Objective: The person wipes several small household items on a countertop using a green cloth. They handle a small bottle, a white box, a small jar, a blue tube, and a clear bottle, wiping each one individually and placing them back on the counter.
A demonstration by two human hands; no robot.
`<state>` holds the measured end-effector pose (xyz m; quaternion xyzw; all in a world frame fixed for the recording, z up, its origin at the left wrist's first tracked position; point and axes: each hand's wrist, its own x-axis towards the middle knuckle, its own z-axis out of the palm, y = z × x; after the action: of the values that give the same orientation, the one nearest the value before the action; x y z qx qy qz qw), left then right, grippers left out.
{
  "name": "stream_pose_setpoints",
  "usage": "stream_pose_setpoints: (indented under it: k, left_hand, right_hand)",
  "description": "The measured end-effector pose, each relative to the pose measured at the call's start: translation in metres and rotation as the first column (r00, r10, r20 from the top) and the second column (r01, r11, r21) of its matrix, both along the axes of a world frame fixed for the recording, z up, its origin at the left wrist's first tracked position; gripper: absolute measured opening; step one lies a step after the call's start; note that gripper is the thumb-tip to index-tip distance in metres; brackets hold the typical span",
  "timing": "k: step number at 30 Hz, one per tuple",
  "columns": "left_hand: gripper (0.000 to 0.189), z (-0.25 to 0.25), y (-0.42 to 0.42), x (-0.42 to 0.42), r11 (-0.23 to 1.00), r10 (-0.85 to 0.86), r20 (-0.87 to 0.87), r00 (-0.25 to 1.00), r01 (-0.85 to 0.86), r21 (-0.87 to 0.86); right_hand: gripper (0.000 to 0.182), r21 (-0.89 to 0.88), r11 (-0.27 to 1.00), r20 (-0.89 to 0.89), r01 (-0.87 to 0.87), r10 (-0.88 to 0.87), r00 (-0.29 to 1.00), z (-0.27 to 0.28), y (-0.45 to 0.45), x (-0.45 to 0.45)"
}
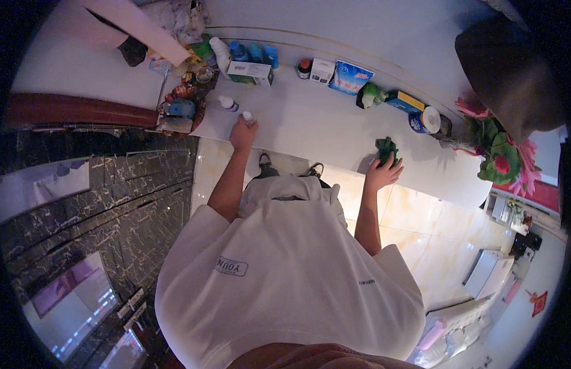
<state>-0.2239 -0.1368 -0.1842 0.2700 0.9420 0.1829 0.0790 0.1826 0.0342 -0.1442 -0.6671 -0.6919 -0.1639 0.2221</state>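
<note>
My left hand (243,133) is closed around a small white bottle (247,117) at the front left of a white counter (308,120). Just behind it stands another small bottle with a white cap and a dark label (228,104). Over the counter's front edge, to the right, my right hand (384,174) touches a dark green crumpled thing (386,151), perhaps a cloth or a toy. Its fingers are spread against the thing's near side; whether they grip it is not clear.
Along the wall stand a white and green box (251,73), a blue and white packet (350,77), a yellow and blue box (405,102) and a round tub (431,120). Pink artificial flowers (501,163) are at the right end. Ornaments (179,108) crowd the left end.
</note>
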Motion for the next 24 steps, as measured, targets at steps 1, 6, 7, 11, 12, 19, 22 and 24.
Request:
stream_pose_setpoints:
  k: [1, 6, 7, 11, 12, 19, 22, 24]
  left_hand:
    - [0.056, 0.003, -0.004, -0.001, 1.0, -0.003, 0.007, 1.0, 0.003, -0.013]
    - [0.054, 0.014, -0.025, -0.012, 0.998, -0.062, 0.071, 0.996, 0.06, 0.025]
    - [0.053, 0.013, -0.03, -0.017, 0.997, -0.075, 0.057, 0.996, 0.073, 0.034]
    - [0.052, 0.009, -0.043, -0.039, 0.993, -0.116, 0.011, 0.993, 0.116, 0.014]
    - [0.051, 0.006, -0.05, -0.046, 0.994, -0.112, 0.005, 0.994, 0.112, -0.007]
    - [0.047, 0.001, -0.073, -0.086, 0.984, -0.164, -0.036, 0.986, 0.166, 0.062]
    - [0.046, 0.0, -0.072, -0.101, 0.972, -0.186, -0.087, 0.979, 0.196, 0.129]
    - [0.045, 0.0, -0.067, -0.105, 0.957, -0.193, -0.235, 0.953, 0.236, 0.171]
  right_hand:
    - [0.049, -0.015, 0.998, -0.063, -0.064, 0.063, 0.996, 0.003, -0.005, -0.009]
    - [0.045, -0.059, 0.898, -0.381, -0.437, 0.384, 0.841, 0.007, -0.032, -0.086]
    - [0.045, -0.141, 0.856, -0.418, -0.498, 0.405, 0.814, 0.008, -0.041, -0.108]
    - [0.042, -0.263, 0.673, -0.497, -0.691, 0.519, 0.695, -0.002, -0.071, -0.184]
    - [0.042, -0.281, 0.634, -0.505, -0.72, 0.541, 0.673, -0.008, -0.079, -0.203]
    - [0.043, -0.359, 0.514, -0.445, -0.779, 0.64, 0.627, -0.008, -0.114, -0.276]
    - [0.046, -0.474, 0.499, -0.35, -0.726, 0.65, 0.675, -0.004, -0.113, -0.292]
    - [0.044, -0.565, 0.478, -0.327, -0.673, 0.619, 0.714, 0.007, -0.108, -0.3]
